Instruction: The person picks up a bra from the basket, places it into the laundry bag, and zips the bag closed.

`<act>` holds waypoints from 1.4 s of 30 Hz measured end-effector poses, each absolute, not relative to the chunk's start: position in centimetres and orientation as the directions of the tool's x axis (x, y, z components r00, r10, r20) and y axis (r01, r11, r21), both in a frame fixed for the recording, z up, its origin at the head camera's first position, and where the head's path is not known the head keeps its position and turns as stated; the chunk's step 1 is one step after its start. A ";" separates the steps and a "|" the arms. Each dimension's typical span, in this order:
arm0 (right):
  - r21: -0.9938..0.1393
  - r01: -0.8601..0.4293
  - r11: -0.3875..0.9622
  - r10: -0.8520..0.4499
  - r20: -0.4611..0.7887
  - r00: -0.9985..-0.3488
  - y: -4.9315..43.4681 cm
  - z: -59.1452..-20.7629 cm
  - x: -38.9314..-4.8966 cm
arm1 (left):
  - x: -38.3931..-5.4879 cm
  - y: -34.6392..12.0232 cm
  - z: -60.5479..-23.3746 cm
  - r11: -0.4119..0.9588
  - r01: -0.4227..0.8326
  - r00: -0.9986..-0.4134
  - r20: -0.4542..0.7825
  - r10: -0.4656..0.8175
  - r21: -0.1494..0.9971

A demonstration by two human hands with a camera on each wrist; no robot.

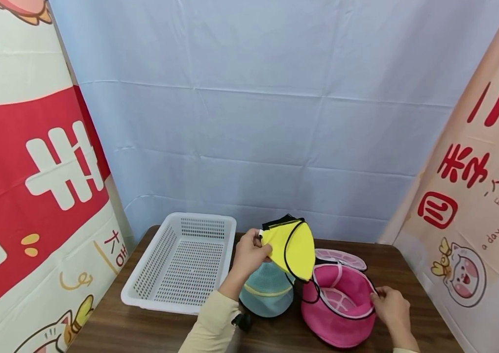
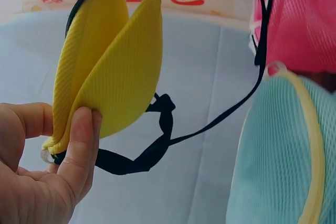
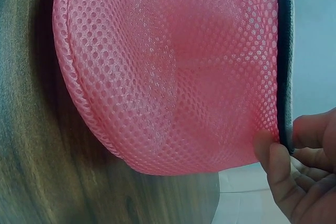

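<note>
My left hand (image 1: 251, 253) pinches a folded yellow ribbed-cloth piece with black straps (image 1: 292, 247) at one end, between thumb and fingers. In the left wrist view, two pointed yellow halves spread apart and the straps trail down to the right. The yellow piece overlaps a pale blue mesh bag (image 1: 267, 305) with a yellow band in the head view. To its right stands a pink mesh laundry bag (image 1: 337, 328), its mouth open and its citrus-patterned lid (image 1: 342, 258) folded back. My right hand (image 1: 391, 308) pinches the pink bag's dark-edged rim (image 3: 285, 61).
A white perforated plastic basket (image 1: 170, 308) stands at the left of the dark wooden table (image 1: 112, 326). A small black object (image 1: 243, 322) shows by my left sleeve. A pale cloth backdrop (image 1: 254, 122) hangs behind the table, with printed cloths on both sides.
</note>
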State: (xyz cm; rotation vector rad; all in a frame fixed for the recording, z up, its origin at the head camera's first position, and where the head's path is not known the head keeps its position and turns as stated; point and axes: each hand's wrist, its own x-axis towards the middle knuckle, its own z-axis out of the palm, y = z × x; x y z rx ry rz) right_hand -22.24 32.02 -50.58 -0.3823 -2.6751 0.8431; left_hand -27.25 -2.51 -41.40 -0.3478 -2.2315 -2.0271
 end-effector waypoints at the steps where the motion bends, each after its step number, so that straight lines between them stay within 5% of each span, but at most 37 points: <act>1: -0.591 0.158 0.791 0.341 0.212 -0.916 32.0 -50.6 -22.2 | -27.3 -2.2 -41.5 0.081 0.235 -0.969 0.227 0.099 0.968; 26: -0.587 0.150 0.796 0.329 0.211 -0.921 32.1 -50.8 -22.2 | -27.6 4.1 -43.0 -0.015 0.223 -0.969 0.223 0.107 0.975; 42: -0.585 0.158 0.795 0.320 0.184 -0.929 32.1 -50.7 -22.2 | -26.7 7.2 -44.4 0.129 0.290 -0.954 0.275 0.123 0.948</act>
